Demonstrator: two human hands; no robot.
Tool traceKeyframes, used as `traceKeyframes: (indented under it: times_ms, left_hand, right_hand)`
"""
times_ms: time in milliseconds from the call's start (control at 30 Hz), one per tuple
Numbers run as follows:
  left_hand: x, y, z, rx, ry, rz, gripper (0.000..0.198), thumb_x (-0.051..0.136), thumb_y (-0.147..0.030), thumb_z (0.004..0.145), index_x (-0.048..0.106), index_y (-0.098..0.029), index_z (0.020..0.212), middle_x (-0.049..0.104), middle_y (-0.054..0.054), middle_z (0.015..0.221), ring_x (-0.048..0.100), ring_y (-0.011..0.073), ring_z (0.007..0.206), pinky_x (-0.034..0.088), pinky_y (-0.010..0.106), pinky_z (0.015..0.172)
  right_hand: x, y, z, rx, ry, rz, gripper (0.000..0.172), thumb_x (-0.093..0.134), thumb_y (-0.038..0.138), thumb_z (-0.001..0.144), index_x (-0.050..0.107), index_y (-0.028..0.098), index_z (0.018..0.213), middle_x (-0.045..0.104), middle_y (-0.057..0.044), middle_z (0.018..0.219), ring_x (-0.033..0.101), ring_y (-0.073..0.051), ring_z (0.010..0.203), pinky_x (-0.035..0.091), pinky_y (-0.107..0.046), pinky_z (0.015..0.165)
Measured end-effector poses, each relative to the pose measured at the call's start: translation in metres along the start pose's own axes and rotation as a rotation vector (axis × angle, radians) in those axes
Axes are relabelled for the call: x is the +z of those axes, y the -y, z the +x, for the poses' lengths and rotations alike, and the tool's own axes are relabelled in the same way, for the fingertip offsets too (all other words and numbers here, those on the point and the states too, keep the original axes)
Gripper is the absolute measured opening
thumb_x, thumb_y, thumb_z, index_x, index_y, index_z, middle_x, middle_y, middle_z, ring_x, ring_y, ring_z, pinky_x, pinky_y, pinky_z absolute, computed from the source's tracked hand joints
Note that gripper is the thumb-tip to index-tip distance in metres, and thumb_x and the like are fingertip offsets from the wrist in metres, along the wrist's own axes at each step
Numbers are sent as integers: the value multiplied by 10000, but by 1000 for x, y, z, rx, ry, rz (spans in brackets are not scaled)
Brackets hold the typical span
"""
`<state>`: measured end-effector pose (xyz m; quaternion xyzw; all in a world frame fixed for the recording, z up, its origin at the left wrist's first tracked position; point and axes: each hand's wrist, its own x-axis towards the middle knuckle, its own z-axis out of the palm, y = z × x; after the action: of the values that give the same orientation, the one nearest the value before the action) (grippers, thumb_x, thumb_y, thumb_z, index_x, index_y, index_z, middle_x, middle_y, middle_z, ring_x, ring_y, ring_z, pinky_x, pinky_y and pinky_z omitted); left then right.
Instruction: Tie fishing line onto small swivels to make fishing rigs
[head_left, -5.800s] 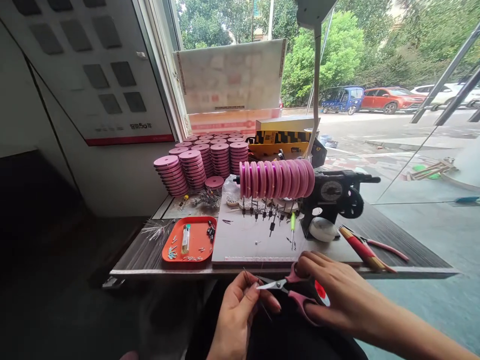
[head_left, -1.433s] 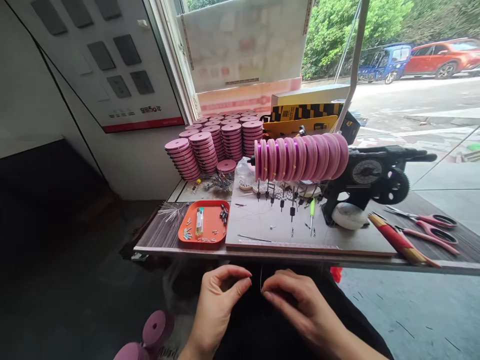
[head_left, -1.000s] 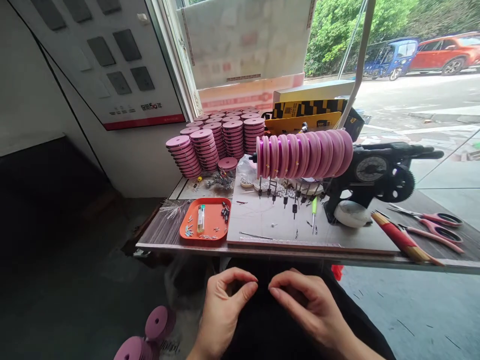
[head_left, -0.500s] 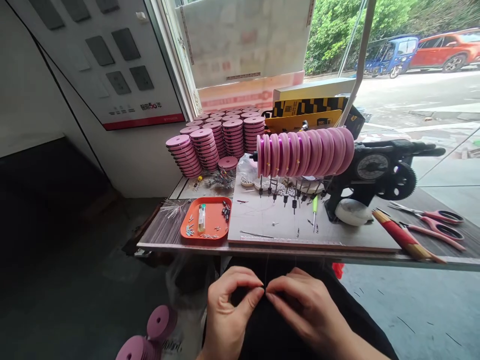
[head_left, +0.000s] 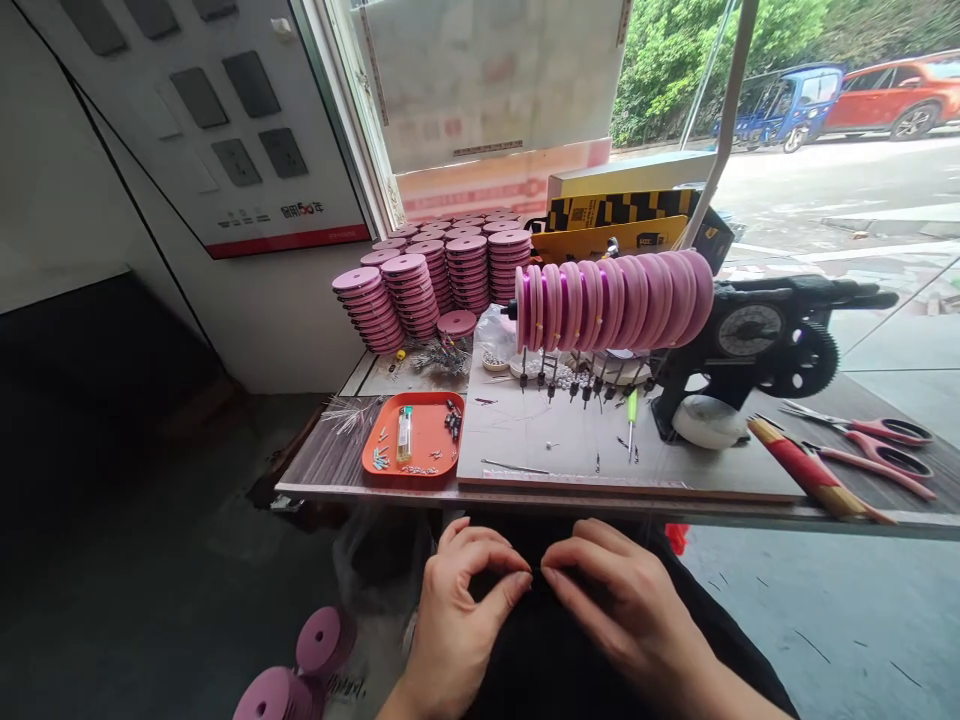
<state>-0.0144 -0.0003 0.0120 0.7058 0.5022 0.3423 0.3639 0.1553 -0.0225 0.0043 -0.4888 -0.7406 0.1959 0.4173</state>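
Over my dark-clothed lap, below the table's front edge, my left hand pinches with thumb and forefinger. Facing it, my right hand makes the same pinch, its fingertips a small gap away. A very thin line appears to be held between them; it hardly shows against the dark cloth. Above, a row of pink foam spools sits on the shaft of a black hand-cranked winder. Small dark weights hang below the spools.
An orange tray holds small fittings and a clear tube. On the pale board lie a green-handled tool and loose bits. Scissors and a red-wrapped tool lie right. Stacks of pink spools stand behind.
My fingertips have moved slightly apart, the right hand shifting a little rightward. The weights under the spools hang differently. Both hands stay pinched.
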Motion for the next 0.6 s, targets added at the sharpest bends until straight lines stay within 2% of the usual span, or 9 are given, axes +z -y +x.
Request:
traceKeyframes:
  times_ms: [67, 300, 600]
  left_hand:
    - [2, 0, -2, -17, -21, -29, 53, 675, -240, 718, 686, -234, 667, 678, 3, 728, 622, 210, 798, 236, 454, 1023]
    - [5, 1, -2, -32, -35, -42, 86, 680, -270, 714, 674, -230, 638, 675, -2, 699, 625, 204, 742, 219, 473, 1029]
    - [7, -1, -2, 27, -58, 2, 85, 686, -225, 700, 653, -237, 623, 673, -8, 659, 617, 209, 732, 254, 474, 983]
  right_hand:
    - [0, 0, 1, 0, 7, -18, 192, 484, 198, 860, 634, 175, 743, 556, -23, 633, 550, -137, 574, 434, -228, 510]
    - [0, 2, 2, -17, -1, -19, 206, 480, 197, 861, 636, 178, 728, 555, -19, 613, 538, -126, 563, 426, -218, 501]
    - [-1, 4, 6, -49, -1, -72, 169, 490, 161, 824, 617, 190, 715, 595, -15, 604, 549, -134, 560, 429, -242, 535]
